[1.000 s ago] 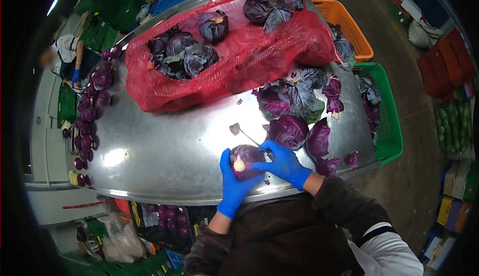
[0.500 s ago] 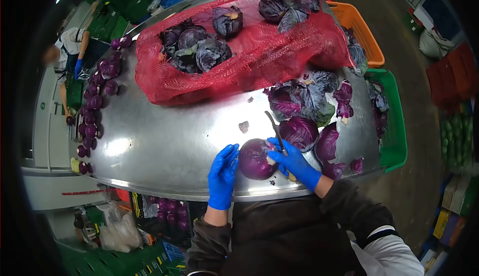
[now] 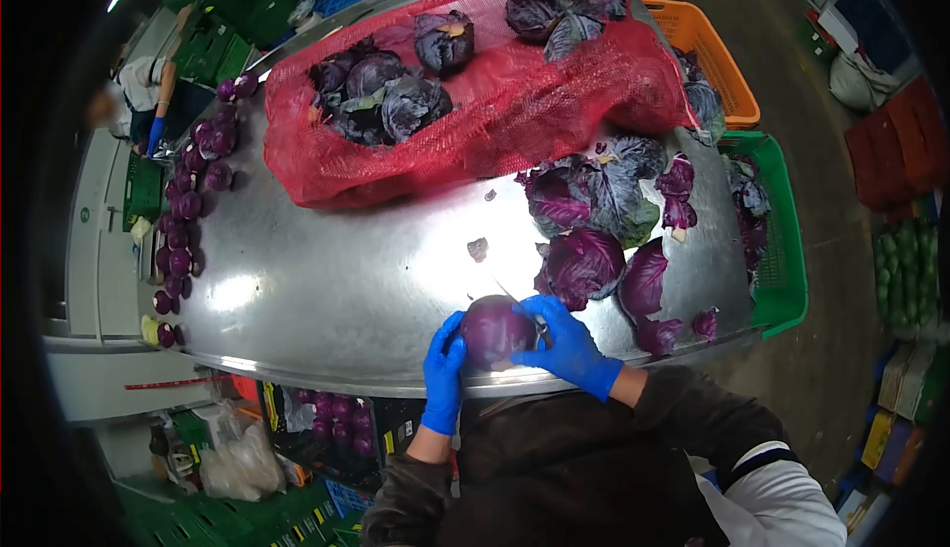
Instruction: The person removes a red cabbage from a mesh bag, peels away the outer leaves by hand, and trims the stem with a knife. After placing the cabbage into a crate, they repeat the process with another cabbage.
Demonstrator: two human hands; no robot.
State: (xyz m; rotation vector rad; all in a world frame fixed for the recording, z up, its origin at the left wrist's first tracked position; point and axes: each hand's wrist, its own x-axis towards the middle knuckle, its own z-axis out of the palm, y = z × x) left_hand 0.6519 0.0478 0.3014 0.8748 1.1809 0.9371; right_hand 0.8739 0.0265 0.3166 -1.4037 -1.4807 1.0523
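Note:
A smooth, trimmed red cabbage (image 3: pixel 498 332) rests at the near edge of the steel table (image 3: pixel 327 290). My left hand (image 3: pixel 444 371) in a blue glove cups its left side, fingers curled around it. On the other side, my right hand (image 3: pixel 568 347), also gloved in blue, grips a knife (image 3: pixel 509 293) whose thin blade points up and away over the cabbage; most of the handle is hidden. The fingers of that hand also touch the cabbage's right side. Loose purple leaves (image 3: pixel 643 280) and a partly stripped cabbage (image 3: pixel 584 264) lie to the right.
A red mesh sack (image 3: pixel 475 132) with several leafy cabbages spans the table's far side. Trimmed cabbages (image 3: pixel 188 206) line the left edge. A green crate (image 3: pixel 787 250) and an orange crate (image 3: pixel 732 72) with leaves stand at the right. A co-worker (image 3: pixel 143 82) is at far left.
The cabbage has been turned and shifted slightly toward me. My left hand has closed in against it. My right hand has tilted the knife, and its blade now looks thin and bright.

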